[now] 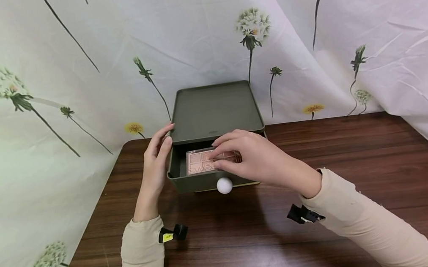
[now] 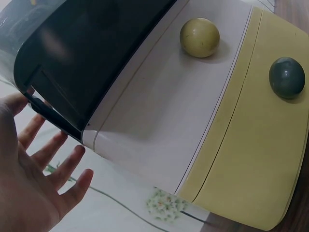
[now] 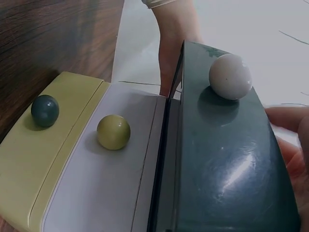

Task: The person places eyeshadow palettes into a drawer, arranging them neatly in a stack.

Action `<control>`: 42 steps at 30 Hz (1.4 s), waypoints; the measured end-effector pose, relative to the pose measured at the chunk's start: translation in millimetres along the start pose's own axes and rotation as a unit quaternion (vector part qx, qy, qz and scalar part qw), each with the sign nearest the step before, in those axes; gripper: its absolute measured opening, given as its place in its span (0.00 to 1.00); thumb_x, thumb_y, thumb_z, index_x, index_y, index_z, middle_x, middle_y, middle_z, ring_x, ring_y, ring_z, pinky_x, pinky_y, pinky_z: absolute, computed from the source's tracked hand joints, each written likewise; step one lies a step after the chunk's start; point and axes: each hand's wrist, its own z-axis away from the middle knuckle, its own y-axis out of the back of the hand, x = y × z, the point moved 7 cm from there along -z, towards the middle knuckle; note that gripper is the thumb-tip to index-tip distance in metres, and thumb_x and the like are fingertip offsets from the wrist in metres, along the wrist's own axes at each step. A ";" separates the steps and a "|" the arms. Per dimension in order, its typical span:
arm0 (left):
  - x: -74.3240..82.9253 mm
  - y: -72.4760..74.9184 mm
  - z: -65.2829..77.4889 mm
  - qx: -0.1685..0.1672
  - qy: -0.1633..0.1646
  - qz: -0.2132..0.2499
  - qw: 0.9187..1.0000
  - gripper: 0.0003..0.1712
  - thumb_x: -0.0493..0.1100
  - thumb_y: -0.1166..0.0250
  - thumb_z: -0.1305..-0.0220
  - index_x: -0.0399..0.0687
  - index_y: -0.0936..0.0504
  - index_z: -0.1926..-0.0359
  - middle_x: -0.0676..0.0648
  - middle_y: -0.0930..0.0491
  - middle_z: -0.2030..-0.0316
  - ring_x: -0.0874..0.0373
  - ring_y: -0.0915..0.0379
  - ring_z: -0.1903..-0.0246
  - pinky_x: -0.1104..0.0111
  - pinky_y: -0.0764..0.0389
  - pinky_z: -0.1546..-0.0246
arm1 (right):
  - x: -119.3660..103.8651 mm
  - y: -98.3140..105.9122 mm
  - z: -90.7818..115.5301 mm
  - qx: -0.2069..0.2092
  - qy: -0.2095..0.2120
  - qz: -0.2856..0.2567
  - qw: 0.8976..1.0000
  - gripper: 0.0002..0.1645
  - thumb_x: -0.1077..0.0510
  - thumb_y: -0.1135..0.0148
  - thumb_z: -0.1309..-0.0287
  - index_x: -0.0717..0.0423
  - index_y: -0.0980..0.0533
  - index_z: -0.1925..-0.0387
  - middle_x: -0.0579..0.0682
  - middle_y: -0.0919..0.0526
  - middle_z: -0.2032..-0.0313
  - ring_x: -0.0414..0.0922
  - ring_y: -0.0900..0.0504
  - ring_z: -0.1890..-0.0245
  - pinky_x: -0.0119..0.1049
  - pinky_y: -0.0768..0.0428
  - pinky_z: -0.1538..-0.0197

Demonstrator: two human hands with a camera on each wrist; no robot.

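Observation:
A small desktop drawer unit has a dark green top tier [image 1: 215, 110], whose drawer [image 1: 193, 183] is pulled out. An eyeshadow palette [image 1: 197, 162] with a clear lid and pale lettering lies inside this drawer. My right hand [image 1: 258, 155] reaches over the drawer front and holds the palette, its thumb and fingers curved over the near and far sides. My left hand [image 1: 155, 160] rests against the unit's left side, fingers extended along the corner. A white round knob [image 1: 224, 185] sits on the green drawer front. In the right wrist view the palette is hidden behind that front.
Below the green tier are a white drawer [image 2: 149, 106] with a yellow knob [image 2: 200, 37] and a yellow drawer [image 2: 246, 125] with a dark green knob [image 2: 287, 77]. The unit stands on a dark wooden table [image 1: 224, 251] against a dandelion-print cloth [image 1: 197, 33].

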 end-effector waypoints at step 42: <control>1.8 -0.5 0.3 0.009 -0.001 0.007 1.000 0.23 0.41 0.49 0.24 0.42 0.28 0.32 0.52 0.31 0.33 0.59 0.36 0.37 0.68 0.36 0.39 | -14.4 -42.3 78.5 0.278 0.098 -0.061 0.954 0.15 0.63 0.29 0.43 0.57 0.18 0.52 0.45 0.14 0.68 0.35 0.21 0.73 0.24 0.23 0.68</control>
